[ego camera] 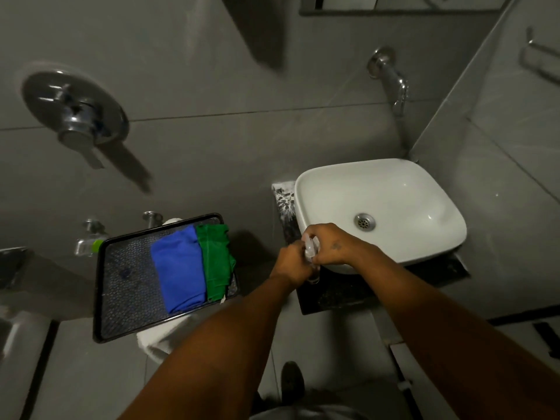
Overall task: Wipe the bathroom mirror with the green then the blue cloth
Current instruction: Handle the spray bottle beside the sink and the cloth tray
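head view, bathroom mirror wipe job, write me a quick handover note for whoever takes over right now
Left hand: closed around the body of a clear spray bottle, at the front left edge of the white sink.
Right hand: closed over the top of the same bottle.
Green cloth and blue cloth: folded side by side in the black tray left of the sink, green nearer the sink. Neither is being touched.
Mirror: only a sliver of its frame may show at the top edge; cannot tell its state.
Done: no sign of wiping.
Left: pick up the green cloth, wipe the mirror, then repeat with the blue.
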Demonstrator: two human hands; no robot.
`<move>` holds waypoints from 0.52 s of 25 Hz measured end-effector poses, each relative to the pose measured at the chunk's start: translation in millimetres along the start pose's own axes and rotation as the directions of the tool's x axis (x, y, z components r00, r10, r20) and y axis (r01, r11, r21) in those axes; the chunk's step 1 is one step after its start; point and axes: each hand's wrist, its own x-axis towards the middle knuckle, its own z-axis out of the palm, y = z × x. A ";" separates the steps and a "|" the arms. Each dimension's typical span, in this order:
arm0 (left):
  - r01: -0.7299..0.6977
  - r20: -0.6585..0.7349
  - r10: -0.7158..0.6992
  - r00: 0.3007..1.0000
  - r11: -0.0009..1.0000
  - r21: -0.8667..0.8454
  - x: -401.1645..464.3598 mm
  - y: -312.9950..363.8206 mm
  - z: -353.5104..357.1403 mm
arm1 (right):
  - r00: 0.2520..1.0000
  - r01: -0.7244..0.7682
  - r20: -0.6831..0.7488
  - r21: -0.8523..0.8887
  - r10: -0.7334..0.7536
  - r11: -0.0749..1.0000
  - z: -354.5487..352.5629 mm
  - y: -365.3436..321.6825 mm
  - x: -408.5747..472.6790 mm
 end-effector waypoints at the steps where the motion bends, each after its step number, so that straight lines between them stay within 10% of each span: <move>1: 0.004 -0.005 -0.004 1.000 1.000 -0.017 -1.2 -0.6 3.0 | 1.000 -0.009 0.012 0.000 0.009 1.000 0.2 1.7 -0.5; 13: 0.077 -0.008 -0.081 0.997 0.968 -0.237 -15.8 -8.9 7.2 | 0.838 -0.186 0.406 -0.415 0.364 0.891 -39.2 -51.1 43.1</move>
